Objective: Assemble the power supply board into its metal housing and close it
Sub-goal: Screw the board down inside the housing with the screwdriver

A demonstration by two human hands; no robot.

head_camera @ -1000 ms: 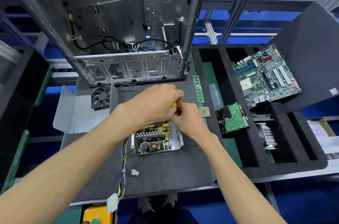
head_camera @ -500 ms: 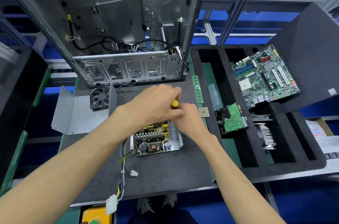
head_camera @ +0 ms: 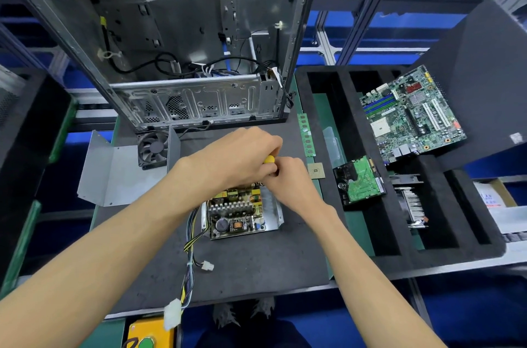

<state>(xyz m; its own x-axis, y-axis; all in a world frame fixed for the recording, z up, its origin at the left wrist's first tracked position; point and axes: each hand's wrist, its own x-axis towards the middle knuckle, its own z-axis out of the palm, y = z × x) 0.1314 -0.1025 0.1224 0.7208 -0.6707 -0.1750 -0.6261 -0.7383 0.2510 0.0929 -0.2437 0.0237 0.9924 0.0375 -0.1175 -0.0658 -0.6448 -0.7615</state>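
The power supply board (head_camera: 235, 213) lies in its open metal housing (head_camera: 273, 212) on the dark mat, with its cable bundle (head_camera: 189, 259) trailing toward me. My left hand (head_camera: 236, 159) curls over a yellow-handled screwdriver (head_camera: 269, 159) above the board's far right corner. My right hand (head_camera: 288, 179) pinches the same tool lower down, right under the left hand. The tool's tip and the corner below are hidden by my fingers. The housing's bent grey cover (head_camera: 119, 173), with a black fan (head_camera: 152, 149) on it, lies to the left.
An open computer case (head_camera: 182, 34) stands behind the mat. A black foam tray (head_camera: 359, 131) on the right holds a motherboard (head_camera: 412, 116), a hard drive (head_camera: 359, 182) and a heatsink (head_camera: 412, 205). A memory stick (head_camera: 306, 135) and a processor chip (head_camera: 316, 171) lie beside it.
Both hands stay together on the screwdriver over the board's far corner, with only small shifts of the fingers. The board and housing have not moved.
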